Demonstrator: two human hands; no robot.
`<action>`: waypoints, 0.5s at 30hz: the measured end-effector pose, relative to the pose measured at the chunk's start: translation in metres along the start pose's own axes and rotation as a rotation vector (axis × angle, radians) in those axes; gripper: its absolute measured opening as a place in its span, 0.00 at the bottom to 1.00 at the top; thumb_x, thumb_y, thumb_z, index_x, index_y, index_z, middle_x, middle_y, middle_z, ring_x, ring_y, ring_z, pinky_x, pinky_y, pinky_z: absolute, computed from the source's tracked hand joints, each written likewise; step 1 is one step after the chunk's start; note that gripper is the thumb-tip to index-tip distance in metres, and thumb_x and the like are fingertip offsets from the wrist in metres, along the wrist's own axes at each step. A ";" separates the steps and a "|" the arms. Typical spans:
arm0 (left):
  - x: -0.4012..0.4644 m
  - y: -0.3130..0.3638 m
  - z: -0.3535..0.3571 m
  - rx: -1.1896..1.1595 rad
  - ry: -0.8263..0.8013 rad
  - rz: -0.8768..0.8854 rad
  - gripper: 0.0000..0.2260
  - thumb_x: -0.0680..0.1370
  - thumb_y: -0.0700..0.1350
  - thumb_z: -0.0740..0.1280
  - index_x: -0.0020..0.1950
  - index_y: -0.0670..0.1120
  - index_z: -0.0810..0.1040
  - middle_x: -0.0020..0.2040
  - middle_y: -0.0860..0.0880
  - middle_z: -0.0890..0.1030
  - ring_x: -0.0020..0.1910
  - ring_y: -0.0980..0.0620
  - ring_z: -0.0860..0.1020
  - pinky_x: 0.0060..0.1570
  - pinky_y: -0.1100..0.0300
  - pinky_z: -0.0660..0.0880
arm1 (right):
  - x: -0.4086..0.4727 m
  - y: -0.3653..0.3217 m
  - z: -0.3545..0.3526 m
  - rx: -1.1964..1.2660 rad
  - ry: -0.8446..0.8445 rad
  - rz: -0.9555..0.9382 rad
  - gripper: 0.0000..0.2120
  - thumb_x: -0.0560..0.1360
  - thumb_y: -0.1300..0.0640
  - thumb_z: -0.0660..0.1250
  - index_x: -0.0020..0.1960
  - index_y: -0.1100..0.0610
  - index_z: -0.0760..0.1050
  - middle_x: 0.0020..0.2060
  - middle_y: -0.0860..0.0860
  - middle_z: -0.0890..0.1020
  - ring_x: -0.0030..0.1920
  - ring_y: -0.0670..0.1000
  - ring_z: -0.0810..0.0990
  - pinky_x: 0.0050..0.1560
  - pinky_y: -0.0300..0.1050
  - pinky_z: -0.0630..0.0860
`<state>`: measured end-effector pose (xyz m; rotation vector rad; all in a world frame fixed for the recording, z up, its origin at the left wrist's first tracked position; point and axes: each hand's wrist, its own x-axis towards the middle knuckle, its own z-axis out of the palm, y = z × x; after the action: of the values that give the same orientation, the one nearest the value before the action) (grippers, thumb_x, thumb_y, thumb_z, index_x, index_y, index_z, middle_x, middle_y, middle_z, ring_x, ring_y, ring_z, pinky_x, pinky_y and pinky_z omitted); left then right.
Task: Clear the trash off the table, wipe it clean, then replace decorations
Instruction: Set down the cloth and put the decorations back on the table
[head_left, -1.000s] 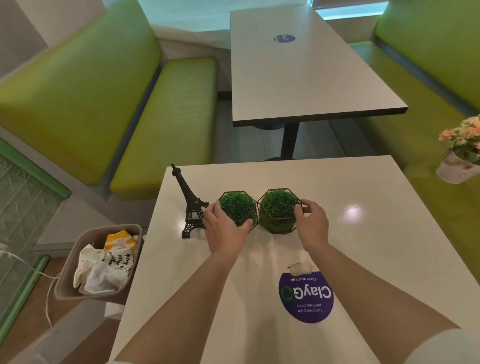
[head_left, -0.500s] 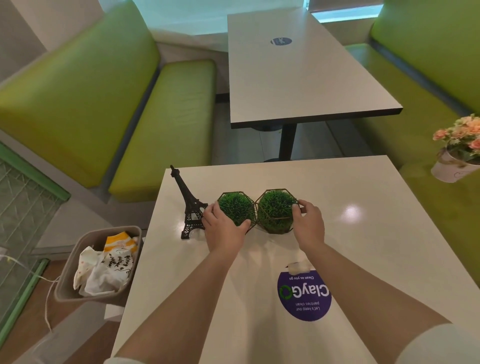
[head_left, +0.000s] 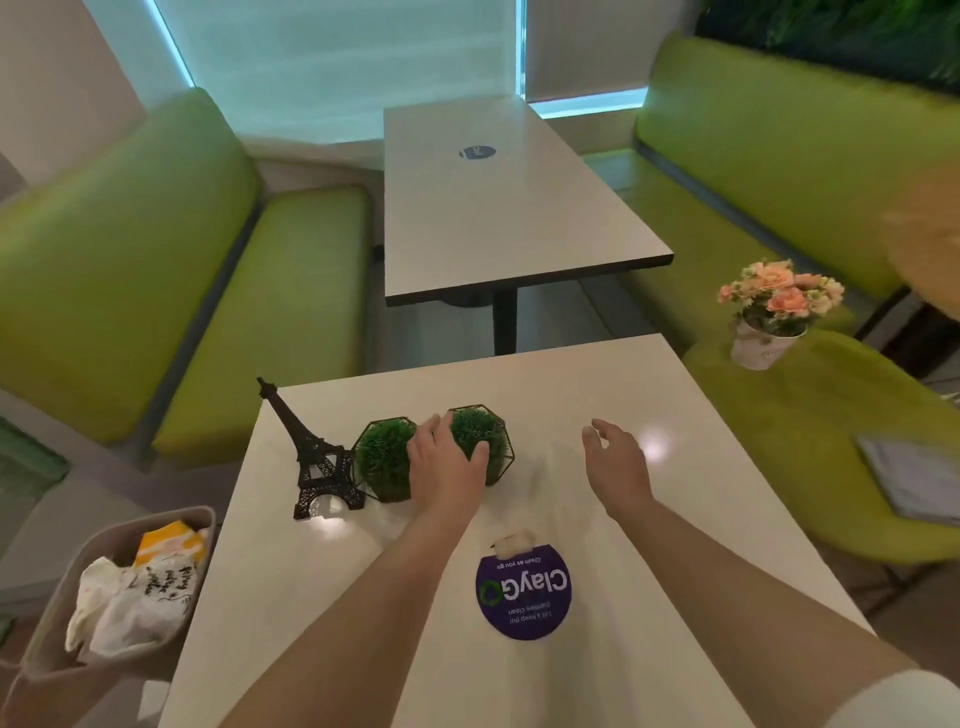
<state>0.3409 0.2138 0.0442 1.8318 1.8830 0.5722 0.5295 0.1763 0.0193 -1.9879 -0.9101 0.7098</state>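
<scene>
Your left hand (head_left: 448, 467) curls around the right grass planter (head_left: 480, 441); your right hand (head_left: 615, 462) hovers released over bare table (head_left: 675, 493), fingers relaxed. The two planters sit touching in a row running left to right, the left grass planter (head_left: 382, 457) just beside the upright Eiffel tower model (head_left: 311, 457) near the table's left edge. Open tabletop lies to their right.

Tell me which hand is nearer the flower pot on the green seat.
The right hand. It hovers open over the table, apart from the flower pot, which stands off to its right. The left hand is farther away, resting on the right grass ball planter.
</scene>
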 end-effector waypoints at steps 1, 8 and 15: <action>-0.004 0.012 0.005 -0.010 -0.015 0.029 0.27 0.80 0.55 0.63 0.76 0.48 0.62 0.74 0.47 0.64 0.73 0.48 0.59 0.72 0.51 0.61 | 0.003 0.005 -0.012 -0.001 0.014 0.002 0.20 0.83 0.50 0.56 0.72 0.56 0.70 0.68 0.55 0.72 0.67 0.55 0.71 0.55 0.42 0.68; -0.021 0.102 0.052 -0.074 -0.195 0.145 0.16 0.82 0.54 0.61 0.69 0.53 0.73 0.69 0.49 0.71 0.69 0.49 0.64 0.65 0.53 0.66 | 0.036 0.042 -0.094 0.004 0.070 0.018 0.17 0.82 0.52 0.58 0.68 0.56 0.73 0.65 0.55 0.74 0.66 0.55 0.71 0.56 0.43 0.68; -0.029 0.197 0.111 -0.143 -0.269 0.176 0.16 0.82 0.54 0.60 0.68 0.52 0.74 0.67 0.49 0.73 0.67 0.50 0.69 0.61 0.59 0.66 | 0.093 0.078 -0.180 -0.040 0.120 0.042 0.16 0.81 0.54 0.60 0.66 0.57 0.74 0.62 0.56 0.77 0.63 0.57 0.73 0.59 0.49 0.71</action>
<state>0.5661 0.1895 0.0697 1.8862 1.4796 0.4770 0.7429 0.1394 0.0298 -2.0665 -0.8191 0.5929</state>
